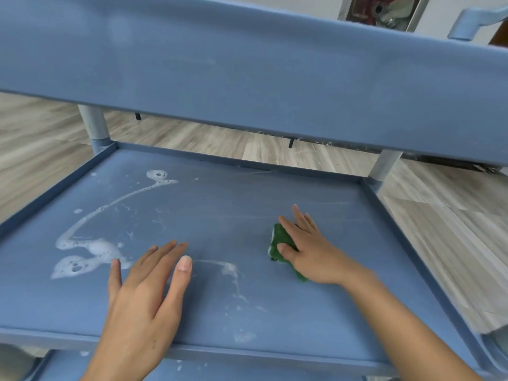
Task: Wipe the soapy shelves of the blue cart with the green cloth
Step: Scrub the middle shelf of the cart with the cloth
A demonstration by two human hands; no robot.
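Observation:
The middle shelf (247,204) of the blue cart fills the view. White soap foam (90,248) lies in trails and puddles across its left half, and a thinner streak (233,273) runs near the middle. My right hand (308,248) presses the green cloth (280,243) flat onto the shelf's right half, fingers straight, thumb over the cloth's near edge. My left hand (145,292) rests open over the shelf's front part, fingers spread, just right of the biggest foam puddle. Most of the cloth is hidden under my right palm.
The top shelf (247,72) of the cart hangs close overhead across the upper view, carried on grey posts (94,125) at the back corners. A lower shelf (192,372) with foam specks peeks out below. Wood-look floor (439,229) surrounds the cart.

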